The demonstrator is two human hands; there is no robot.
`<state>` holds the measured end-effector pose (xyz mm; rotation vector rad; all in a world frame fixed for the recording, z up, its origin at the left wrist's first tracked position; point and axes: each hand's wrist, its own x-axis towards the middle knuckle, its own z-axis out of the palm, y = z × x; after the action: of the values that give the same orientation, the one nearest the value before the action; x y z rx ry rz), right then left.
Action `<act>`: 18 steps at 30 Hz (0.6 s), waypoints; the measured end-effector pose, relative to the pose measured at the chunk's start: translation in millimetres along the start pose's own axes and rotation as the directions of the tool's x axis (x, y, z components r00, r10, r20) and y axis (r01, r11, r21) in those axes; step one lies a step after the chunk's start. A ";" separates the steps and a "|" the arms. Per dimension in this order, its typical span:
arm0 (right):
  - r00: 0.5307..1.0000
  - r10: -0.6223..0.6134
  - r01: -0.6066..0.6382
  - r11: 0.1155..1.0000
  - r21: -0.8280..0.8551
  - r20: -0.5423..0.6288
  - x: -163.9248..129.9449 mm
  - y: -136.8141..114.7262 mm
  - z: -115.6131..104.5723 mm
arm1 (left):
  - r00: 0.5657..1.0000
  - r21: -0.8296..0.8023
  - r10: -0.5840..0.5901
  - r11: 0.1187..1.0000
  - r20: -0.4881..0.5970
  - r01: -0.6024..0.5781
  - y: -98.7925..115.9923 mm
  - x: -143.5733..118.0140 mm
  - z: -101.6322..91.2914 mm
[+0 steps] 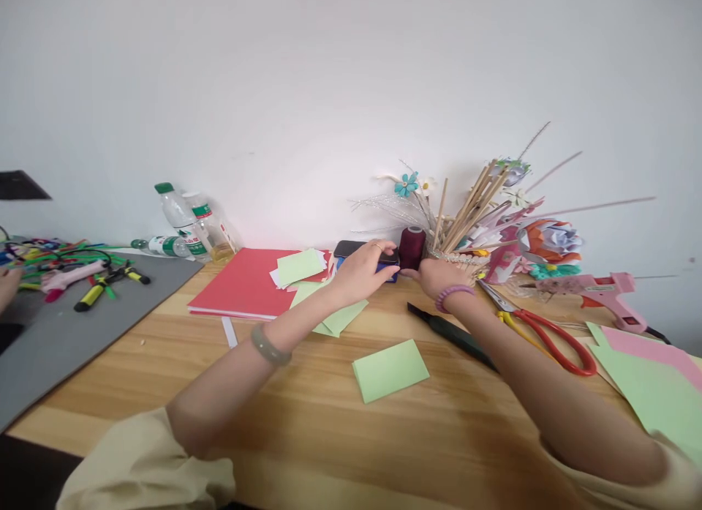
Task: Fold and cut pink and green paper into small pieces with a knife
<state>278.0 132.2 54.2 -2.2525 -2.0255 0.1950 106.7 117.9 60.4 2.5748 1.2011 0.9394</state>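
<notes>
My left hand [365, 272] reaches over a dark-topped, blue-sided box-like object [351, 248] at the back of the table. Its thumb stands apart from the curved fingers, and nothing shows between them. My right hand [442, 277] is in front of a container [466, 258] of wooden sticks and paper flowers, its thumb pointing left toward a dark red thread spool [412, 246]. The other fingers of that hand are hidden, so I cannot tell whether they hold anything. Nearer me lies a small stack of light green paper [390, 371].
A black utility knife [453, 336], red-and-yellow-handled scissors [553, 338] and pink glue gun [603, 290] lie on the right. Red paper [241, 283] and bottles [180, 217] sit left. Pliers [102, 287] rest on a grey mat [131, 312], near another person's hand [7, 287].
</notes>
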 end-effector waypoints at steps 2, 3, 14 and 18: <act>0.999 -0.045 0.044 0.998 0.039 0.006 -10.4 16.6 -10.4 | 0.997 -0.058 -0.055 0.997 0.052 0.058 6.3 -17.3 -9.7; 0.997 -0.073 0.072 0.995 0.068 0.012 -17.0 26.0 -15.9 | 0.993 -0.083 -0.079 0.993 0.090 0.086 9.4 -26.8 -13.3; 0.925 -0.375 0.326 0.865 0.382 0.060 -87.6 57.1 -4.6 | 0.839 -0.045 -0.071 0.993 0.540 0.113 43.0 -95.3 1.5; 0.876 -0.468 0.391 0.829 0.401 0.113 -90.6 42.3 13.0 | 0.832 -0.054 -0.069 0.992 0.551 0.118 36.5 -97.9 8.4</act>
<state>307.9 37.5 36.6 -1.5575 -2.3036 0.7245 87.7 22.7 20.8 2.4312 1.0682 0.1849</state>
